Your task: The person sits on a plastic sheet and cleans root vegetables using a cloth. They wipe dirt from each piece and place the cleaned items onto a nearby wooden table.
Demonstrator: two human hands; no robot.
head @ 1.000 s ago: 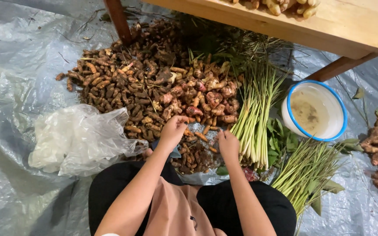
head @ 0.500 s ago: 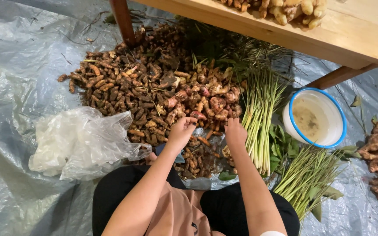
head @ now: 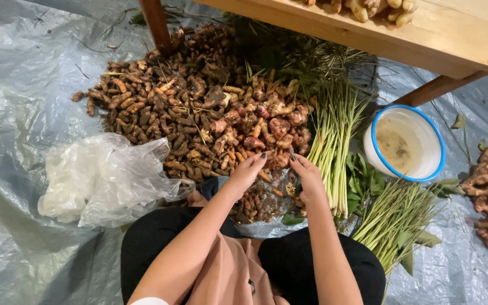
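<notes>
Sorting thru roots on the floor sheet [head: 24,113], we'd judge the job early-to-mid: big heap of brown turmeric-like roots [head: 159,113] just ahead & left of our hands, looks barely dented. Pinkish galangal-type rhizomes [head: 266,124] sit right at the fingertips. A smaller dark pile [head: 255,203] lies under the wrists, close to our lap — prob. the bit already handled, can't confirm.

Left hand [head: 245,172] & right hand [head: 306,175] near each other, not touching, fingers curled down among the roots. Whether either is actually clamped on a piece — can't tell.

Roots: knobbly, soil-dusted, short fingers, some w/ orange cut ends.

Right of right hand: lemongrass stalks [head: 334,135], then white bucket w/ blue rim [head: 429,169]. Left of left hand: crumpled clear plastic bags [head: 103,181]. Wooden worktop [head: 453,39] beyond the heap.
</notes>
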